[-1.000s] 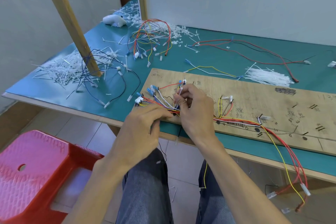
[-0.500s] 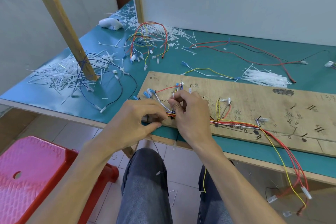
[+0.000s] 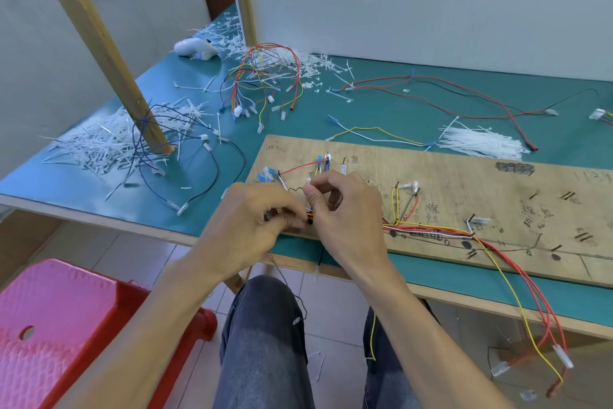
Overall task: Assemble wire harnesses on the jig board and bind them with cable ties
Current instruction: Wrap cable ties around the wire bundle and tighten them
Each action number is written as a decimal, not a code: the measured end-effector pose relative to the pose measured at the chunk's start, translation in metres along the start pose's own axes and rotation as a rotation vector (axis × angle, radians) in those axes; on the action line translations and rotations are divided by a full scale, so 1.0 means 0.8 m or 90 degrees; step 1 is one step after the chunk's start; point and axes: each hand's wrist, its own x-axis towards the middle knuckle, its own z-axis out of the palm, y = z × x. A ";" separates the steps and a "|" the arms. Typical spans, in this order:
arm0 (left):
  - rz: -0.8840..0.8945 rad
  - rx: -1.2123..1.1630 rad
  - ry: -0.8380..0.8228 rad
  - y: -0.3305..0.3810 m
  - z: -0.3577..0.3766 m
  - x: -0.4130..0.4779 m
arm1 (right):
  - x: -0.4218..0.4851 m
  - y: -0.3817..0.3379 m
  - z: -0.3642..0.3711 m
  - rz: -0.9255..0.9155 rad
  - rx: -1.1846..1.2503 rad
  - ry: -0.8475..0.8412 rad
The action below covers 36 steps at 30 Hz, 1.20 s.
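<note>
A wooden jig board [image 3: 497,196] lies on the green table. A wire harness [image 3: 428,229] of red, yellow and white wires runs along its near edge and hangs off the table at the right. My left hand [image 3: 252,223] and my right hand [image 3: 345,209] meet at the harness's left end near the board's front-left corner. Both have curled fingers pinching the bundle there; the exact spot between them is partly hidden. Blue and white terminals [image 3: 267,173] fan out just beyond my fingers. A bunch of white cable ties [image 3: 481,143] lies behind the board.
A slanted wooden post [image 3: 99,43] stands at the left among cut tie offcuts [image 3: 109,146] and dark blue wires. Spare wire sets [image 3: 265,83] and long red leads [image 3: 464,100] lie at the back. A red plastic stool [image 3: 66,325] sits low on the left.
The view has dropped slightly. My hands have drawn closer together at the bundle's left end, and the left hand now covers the white connector seen earlier.
</note>
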 end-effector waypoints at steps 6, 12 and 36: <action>-0.161 -0.078 0.176 0.028 0.048 -0.006 | -0.002 0.000 -0.006 0.009 0.021 -0.002; -0.187 -0.135 0.242 0.030 0.050 -0.001 | -0.002 0.000 -0.009 0.017 0.045 -0.011; -0.188 -0.184 0.280 0.019 0.052 0.012 | -0.002 0.006 -0.006 0.035 0.055 -0.006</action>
